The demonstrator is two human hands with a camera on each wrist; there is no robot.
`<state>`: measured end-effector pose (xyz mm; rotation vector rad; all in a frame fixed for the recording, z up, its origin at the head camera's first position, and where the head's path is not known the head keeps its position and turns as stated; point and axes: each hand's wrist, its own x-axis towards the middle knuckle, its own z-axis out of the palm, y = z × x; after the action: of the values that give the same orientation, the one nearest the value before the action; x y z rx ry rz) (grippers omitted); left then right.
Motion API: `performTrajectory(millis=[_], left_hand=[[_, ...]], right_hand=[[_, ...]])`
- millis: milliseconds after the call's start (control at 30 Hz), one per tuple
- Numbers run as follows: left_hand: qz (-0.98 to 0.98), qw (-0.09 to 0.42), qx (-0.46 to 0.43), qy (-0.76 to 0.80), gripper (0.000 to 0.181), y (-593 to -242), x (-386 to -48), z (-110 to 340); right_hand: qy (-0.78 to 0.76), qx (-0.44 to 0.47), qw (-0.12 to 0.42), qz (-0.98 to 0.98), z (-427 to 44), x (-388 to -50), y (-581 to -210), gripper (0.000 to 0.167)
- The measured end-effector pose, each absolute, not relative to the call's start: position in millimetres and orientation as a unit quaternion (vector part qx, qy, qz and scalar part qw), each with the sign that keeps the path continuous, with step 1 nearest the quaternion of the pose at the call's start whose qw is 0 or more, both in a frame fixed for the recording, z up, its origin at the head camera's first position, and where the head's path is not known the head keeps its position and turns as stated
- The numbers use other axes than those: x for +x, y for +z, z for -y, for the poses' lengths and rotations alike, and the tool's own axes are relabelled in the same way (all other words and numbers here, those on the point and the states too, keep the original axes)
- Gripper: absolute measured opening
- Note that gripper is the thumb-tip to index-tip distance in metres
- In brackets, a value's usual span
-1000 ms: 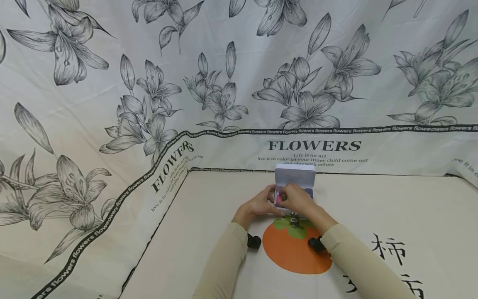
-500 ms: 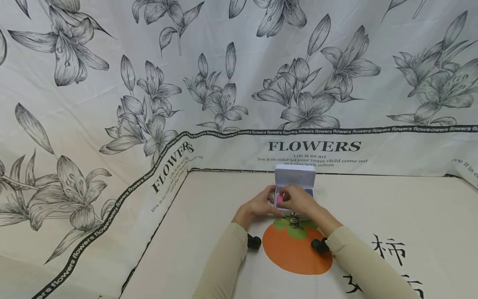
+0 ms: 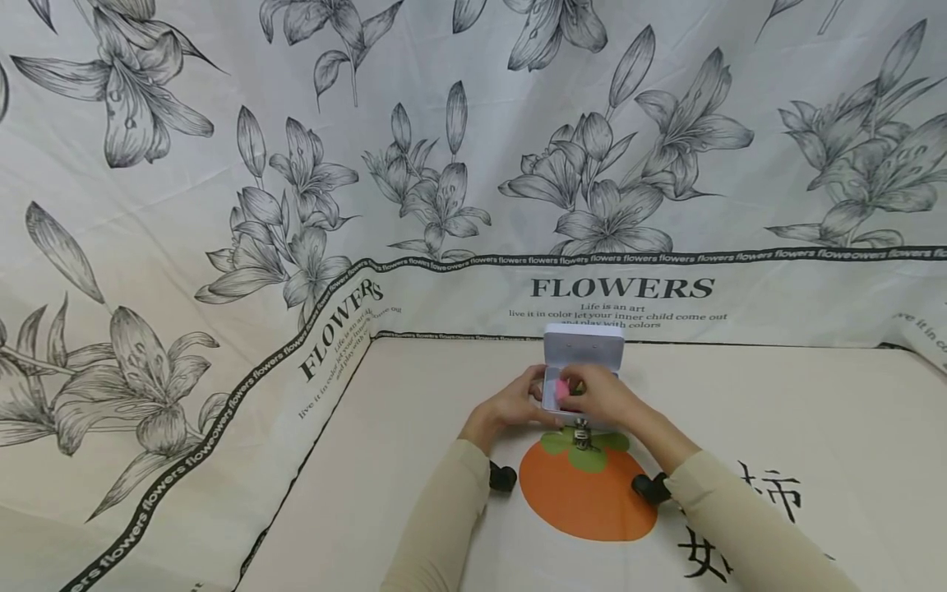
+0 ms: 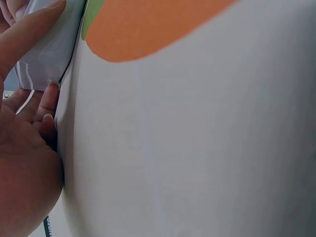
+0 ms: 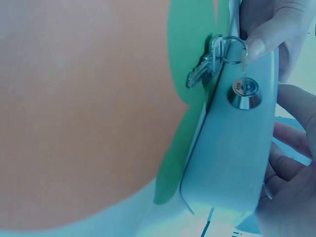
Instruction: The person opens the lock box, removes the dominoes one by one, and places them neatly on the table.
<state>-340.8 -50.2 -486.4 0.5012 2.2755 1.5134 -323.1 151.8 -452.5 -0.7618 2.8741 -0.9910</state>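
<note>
A small white box (image 3: 584,349) stands with its lid up in the head view. My left hand (image 3: 510,403) grips its left side, and the thumb lies along the front in the left wrist view. Over the box's opening, my right hand (image 3: 607,396) pinches a small pink thing (image 3: 562,390) between thumb and fingers. The right wrist view shows a round lock (image 5: 245,94) on the box's front, with keys (image 5: 212,61) hanging on a ring from it. My right fingers hide part of the box's inside.
Below the box, an orange persimmon print (image 3: 584,501) with green leaves lies on the pale tabletop cloth (image 3: 414,411). Black written characters (image 3: 703,555) are at the lower right. A flower-patterned curtain (image 3: 444,296) stands behind and at the left.
My right hand has shifted a little to the right with the pink thing, and the right forearm has swung outward. My left hand and the box have stayed in place.
</note>
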Motion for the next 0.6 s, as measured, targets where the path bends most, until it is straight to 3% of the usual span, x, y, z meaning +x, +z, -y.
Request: performTrajectory(millis=[600], left_hand=[[-0.812, 0.180, 0.166, 0.530, 0.097, -486.4, -340.1, 48.1]], right_hand=[[-0.329, -0.268, -0.015, -0.905, -175.9, -303.4, -435.5, 0.030]])
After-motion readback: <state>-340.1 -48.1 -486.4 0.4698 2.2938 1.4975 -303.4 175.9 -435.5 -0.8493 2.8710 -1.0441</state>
